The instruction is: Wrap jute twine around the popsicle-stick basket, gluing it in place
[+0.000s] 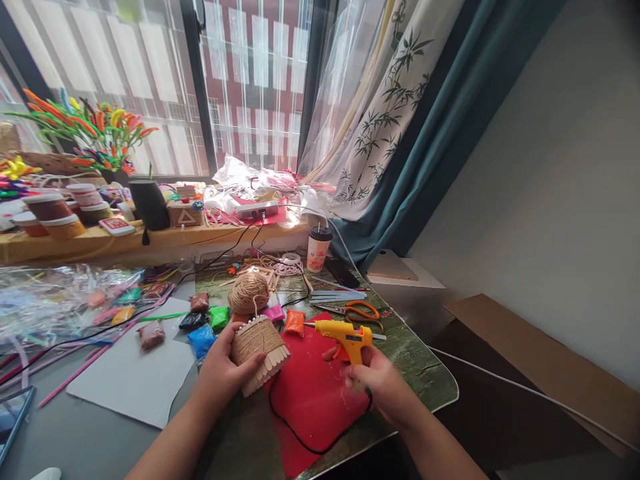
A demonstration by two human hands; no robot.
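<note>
My left hand (227, 365) is closed around a small craft-stick cup wrapped in twine (259, 341), tilted, with rounded stick ends along its lower edge. Twine runs from its top to a ball of twine (249, 292) just behind it. In my right hand (377, 377) is a yellow hot glue gun (345, 335), its nozzle pointing left towards the cup but apart from it. The gun's black cord loops over a red sheet (313, 380) below both hands. An orange clay packet (295, 322) lies close to the nozzle.
Orange-handled scissors (361, 310), clear glue sticks (337, 296), a phone (341, 272) and a lidded paper cup (319, 248) stand or lie behind the gun. Several coloured clay packets and a grey-white board (145, 373) are at left. A crowded windowsill (100, 245) runs along the back.
</note>
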